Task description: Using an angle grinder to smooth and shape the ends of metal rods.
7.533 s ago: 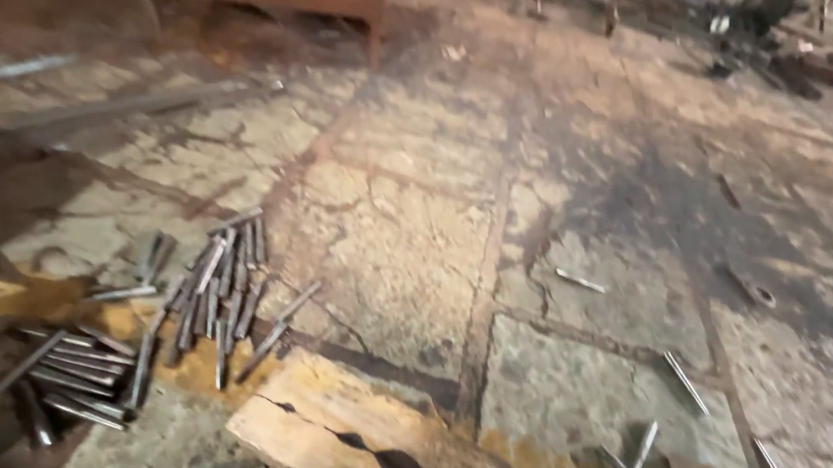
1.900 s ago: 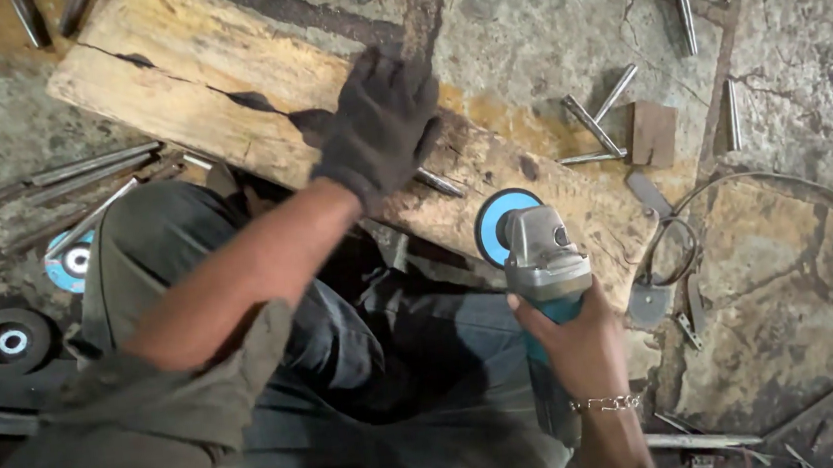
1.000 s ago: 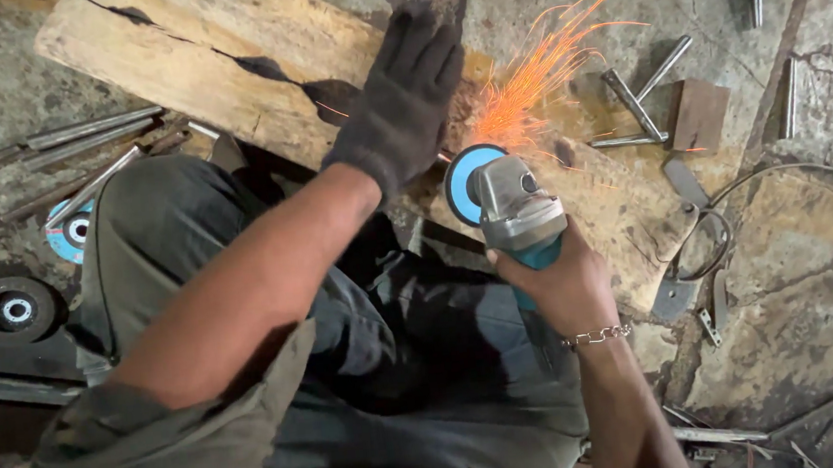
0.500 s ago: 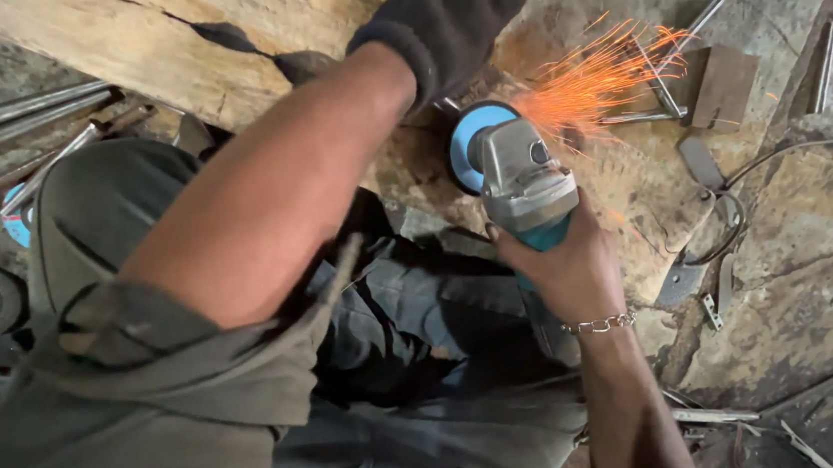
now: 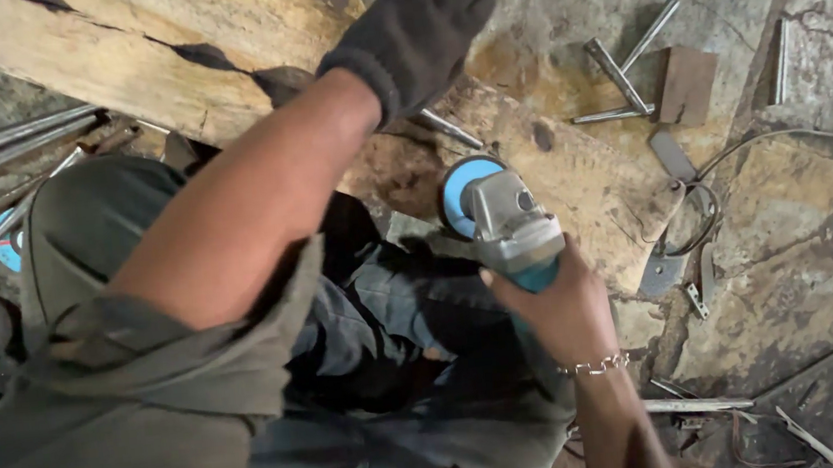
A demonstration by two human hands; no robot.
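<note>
**Grinder disc at plank edge, rod under gloved hand**

Your right hand [image 5: 555, 304] is wrapped tight round the angle grinder [image 5: 506, 221], bare, w/ a chain bracelet at the wrist. Its blue disc [image 5: 455, 192] sits just at the near edge of the wooden plank [image 5: 170, 55], no sparks visible. Your left hand [image 5: 423, 25], in a dark glove, lies fingers-spread and pressed flat on the plank, pinning a thin metal rod [image 5: 450, 129]. Rod's long axis runs diag., up-left to down-right, free end poking out toward the disc. Disc is just beside that end; right hand nearer. Loose rods [image 5: 613, 71] lie on the stone floor beyond.
</note>
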